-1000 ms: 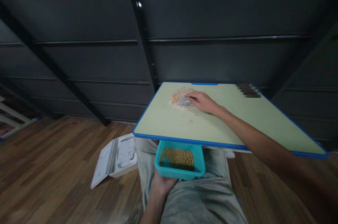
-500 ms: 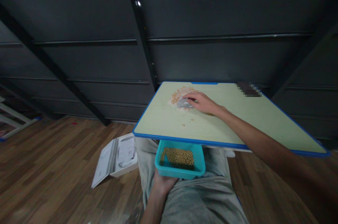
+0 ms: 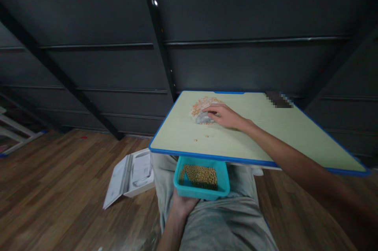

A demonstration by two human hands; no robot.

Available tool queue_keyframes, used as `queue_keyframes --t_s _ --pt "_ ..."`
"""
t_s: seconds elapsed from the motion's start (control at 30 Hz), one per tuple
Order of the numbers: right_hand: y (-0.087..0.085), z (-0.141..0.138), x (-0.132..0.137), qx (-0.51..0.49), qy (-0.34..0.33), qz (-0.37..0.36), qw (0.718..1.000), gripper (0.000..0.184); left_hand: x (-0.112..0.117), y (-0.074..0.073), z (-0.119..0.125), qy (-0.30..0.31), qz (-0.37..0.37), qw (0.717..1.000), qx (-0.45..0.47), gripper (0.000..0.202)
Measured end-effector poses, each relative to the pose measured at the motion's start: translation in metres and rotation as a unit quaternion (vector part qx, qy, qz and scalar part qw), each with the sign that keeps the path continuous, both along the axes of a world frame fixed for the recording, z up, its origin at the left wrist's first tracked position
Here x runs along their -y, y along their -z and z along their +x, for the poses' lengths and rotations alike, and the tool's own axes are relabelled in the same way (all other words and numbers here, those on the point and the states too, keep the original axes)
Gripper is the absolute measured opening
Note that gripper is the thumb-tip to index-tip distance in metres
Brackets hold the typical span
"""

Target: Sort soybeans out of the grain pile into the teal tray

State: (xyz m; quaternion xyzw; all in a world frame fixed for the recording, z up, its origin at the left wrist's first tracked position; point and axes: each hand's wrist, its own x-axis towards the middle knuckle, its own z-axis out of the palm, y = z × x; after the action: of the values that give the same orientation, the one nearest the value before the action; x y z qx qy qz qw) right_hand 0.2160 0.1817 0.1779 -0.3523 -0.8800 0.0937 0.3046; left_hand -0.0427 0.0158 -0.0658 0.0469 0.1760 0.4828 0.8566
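Right grip has a clear scoop at the near side of the mixed pile, so plenty's left on the table, plus two stray beans. Left grip holds the teal tray from below, already partly filled.

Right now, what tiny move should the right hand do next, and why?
Maybe use the clear piece in the right hand to nudge the two loose grains toward the table's near edge. They lie apart from the pile, and the left hand supports the blue box, with beans inside, just below that edge.
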Motion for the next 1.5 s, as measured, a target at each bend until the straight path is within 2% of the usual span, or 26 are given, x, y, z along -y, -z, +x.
queue_keyframes --t_s 0.27,0.4,0.6,0.83,1.0,1.5 --pt "0.005 0.0 -0.003 0.003 0.035 0.032 0.999 0.036 0.0 -0.002 0.0 -0.01 0.001 0.999 -0.039 0.038" --pt "0.007 -0.001 -0.001 0.017 0.028 0.022 0.999 0.034 0.0 -0.004 0.001 0.005 0.005 0.999 -0.041 0.038" --pt "0.005 -0.005 0.003 0.007 0.012 0.014 1.0 0.035 -0.001 -0.003 0.002 -0.01 0.021 0.997 -0.077 0.036" --pt "0.007 -0.006 0.004 0.005 0.001 0.012 1.0 0.035 -0.001 -0.006 0.003 0.001 0.025 0.999 -0.023 0.038" --pt "0.006 -0.008 0.006 -0.003 -0.012 0.004 1.0 0.033 -0.003 -0.003 0.004 -0.005 0.009 1.0 -0.02 0.04" --pt "0.001 -0.016 0.016 -0.007 -0.033 -0.005 0.999 0.03 -0.003 0.001 0.002 0.015 0.037 0.999 0.01 0.041"
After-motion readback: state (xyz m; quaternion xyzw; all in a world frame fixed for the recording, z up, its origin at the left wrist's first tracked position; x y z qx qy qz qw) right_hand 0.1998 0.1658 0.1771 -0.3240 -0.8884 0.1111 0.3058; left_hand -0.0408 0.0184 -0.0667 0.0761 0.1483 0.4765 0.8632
